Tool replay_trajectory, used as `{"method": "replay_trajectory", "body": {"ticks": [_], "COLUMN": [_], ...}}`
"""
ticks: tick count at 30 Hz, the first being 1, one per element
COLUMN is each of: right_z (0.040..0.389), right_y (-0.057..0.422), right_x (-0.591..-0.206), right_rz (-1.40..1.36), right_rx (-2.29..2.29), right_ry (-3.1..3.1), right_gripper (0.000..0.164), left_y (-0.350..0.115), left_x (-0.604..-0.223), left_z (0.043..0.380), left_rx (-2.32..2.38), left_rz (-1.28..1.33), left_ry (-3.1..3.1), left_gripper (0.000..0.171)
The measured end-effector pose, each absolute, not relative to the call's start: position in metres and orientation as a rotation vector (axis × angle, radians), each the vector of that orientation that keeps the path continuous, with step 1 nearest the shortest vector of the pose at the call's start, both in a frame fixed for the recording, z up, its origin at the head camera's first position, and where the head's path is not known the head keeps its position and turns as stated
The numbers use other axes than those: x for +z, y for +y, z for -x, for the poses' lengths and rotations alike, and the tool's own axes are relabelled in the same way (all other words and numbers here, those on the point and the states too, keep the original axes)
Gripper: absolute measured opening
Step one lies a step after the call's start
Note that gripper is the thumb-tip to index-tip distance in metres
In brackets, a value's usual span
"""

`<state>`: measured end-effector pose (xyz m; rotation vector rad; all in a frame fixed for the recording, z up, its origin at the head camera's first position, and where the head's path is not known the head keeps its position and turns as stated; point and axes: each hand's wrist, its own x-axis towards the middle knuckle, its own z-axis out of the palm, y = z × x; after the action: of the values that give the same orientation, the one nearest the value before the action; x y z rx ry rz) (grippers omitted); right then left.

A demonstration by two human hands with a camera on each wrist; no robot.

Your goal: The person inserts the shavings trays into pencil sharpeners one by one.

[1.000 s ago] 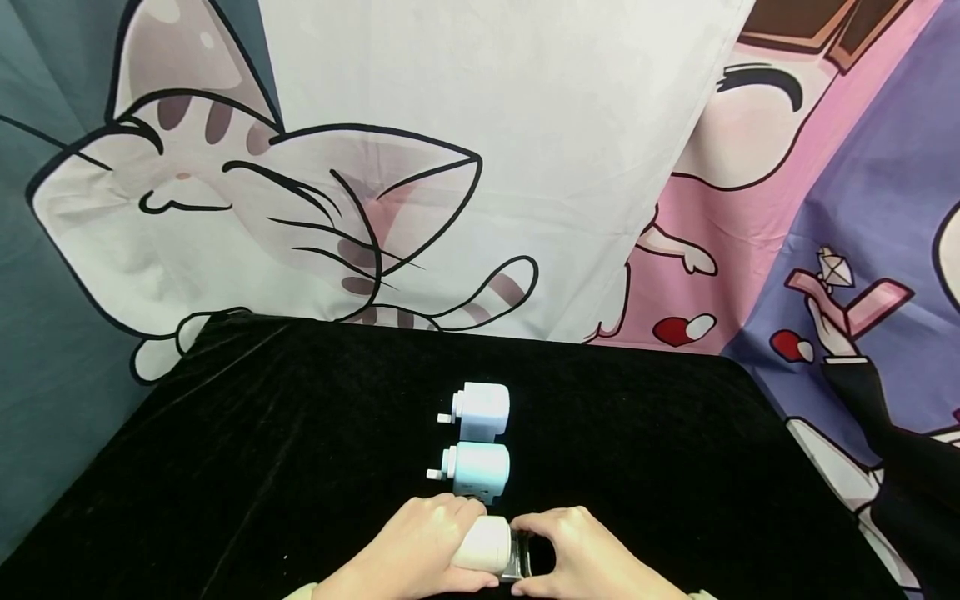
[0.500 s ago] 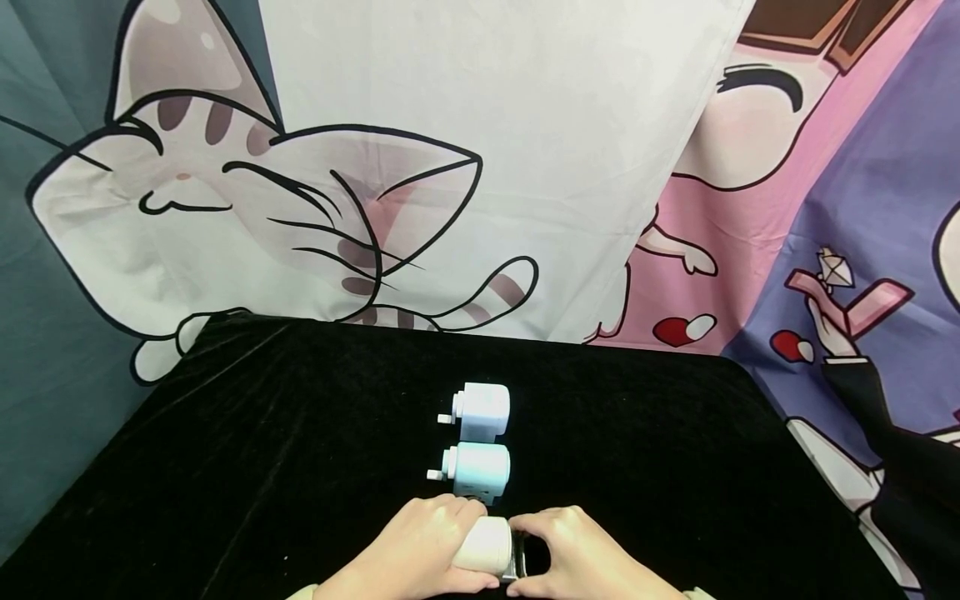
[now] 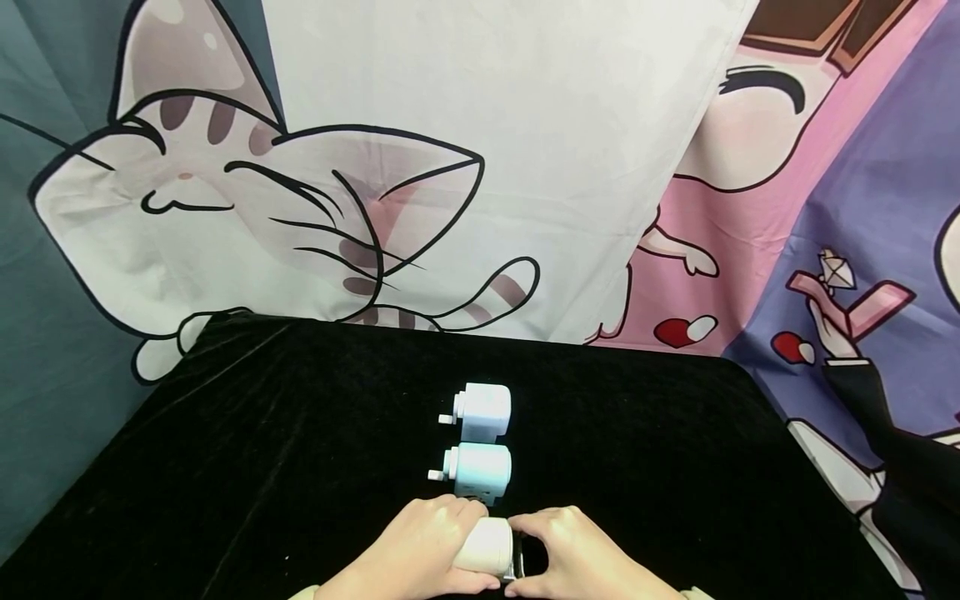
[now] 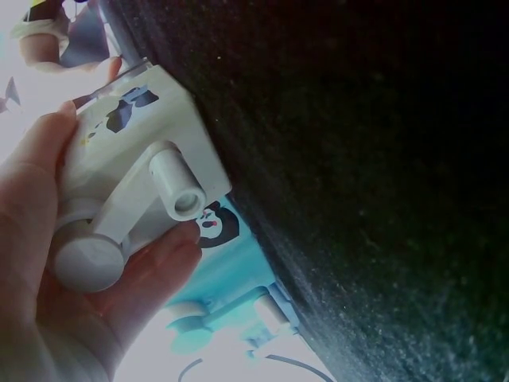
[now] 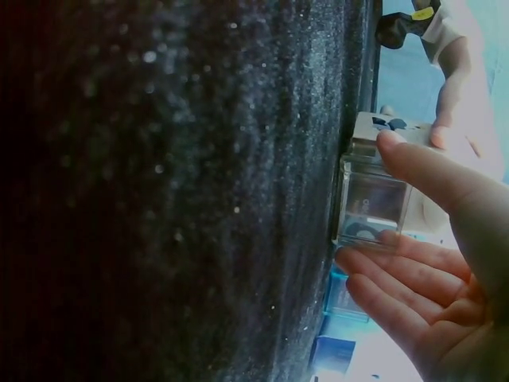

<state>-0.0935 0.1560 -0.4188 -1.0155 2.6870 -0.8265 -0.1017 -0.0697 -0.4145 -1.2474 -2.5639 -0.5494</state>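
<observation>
A white hand-crank pencil sharpener (image 3: 483, 546) lies at the near edge of the head view. My left hand (image 3: 412, 546) grips its body, thumb on one side and fingers on the other. In the left wrist view, its crank (image 4: 139, 195) and a dark printed picture show. On the sharpener's right end sits a clear shavings drawer (image 5: 372, 203), mostly inside the body in the head view. My right hand (image 3: 581, 557) holds the drawer's end between thumb and fingertips.
Just beyond the hands stands a light-blue crank sharpener (image 3: 482, 468), with a pale lavender-blue one (image 3: 485, 407) behind it. Black velvety cloth (image 3: 262, 450) covers the table. A cartoon-printed curtain (image 3: 525, 150) hangs behind.
My right hand has shifted slightly left, and less of the clear drawer shows between it and the white sharpener. The left hand and the other two sharpeners stay put.
</observation>
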Motion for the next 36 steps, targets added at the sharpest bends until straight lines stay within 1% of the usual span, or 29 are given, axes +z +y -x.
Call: {"method": "replay_trajectory", "body": {"ticks": [19, 29, 36], "right_z": [0.0925, 0.0924, 0.0909], "right_y": [0.1559, 0.1593, 0.163], "right_x": [-0.4212, -0.4165, -0.4153], "right_rz": [1.111, 1.006, 0.948], "right_rx": [-0.887, -0.875, -0.86], "right_ry": [2.684, 2.644, 2.653], "right_gripper": [0.044, 0.051, 0.052], "left_y": [-0.0697, -0.0692, -0.0696], "left_x": [-0.4143, -0.4157, -0.4151], "left_z": [0.1017, 0.1017, 0.1016], "left_rx": [-0.574, -0.553, -0.563], "left_rz": [1.25, 1.242, 1.239], "left_ry": [-2.574, -2.542, -2.544], "left_gripper": [0.043, 0.043, 0.043]}}
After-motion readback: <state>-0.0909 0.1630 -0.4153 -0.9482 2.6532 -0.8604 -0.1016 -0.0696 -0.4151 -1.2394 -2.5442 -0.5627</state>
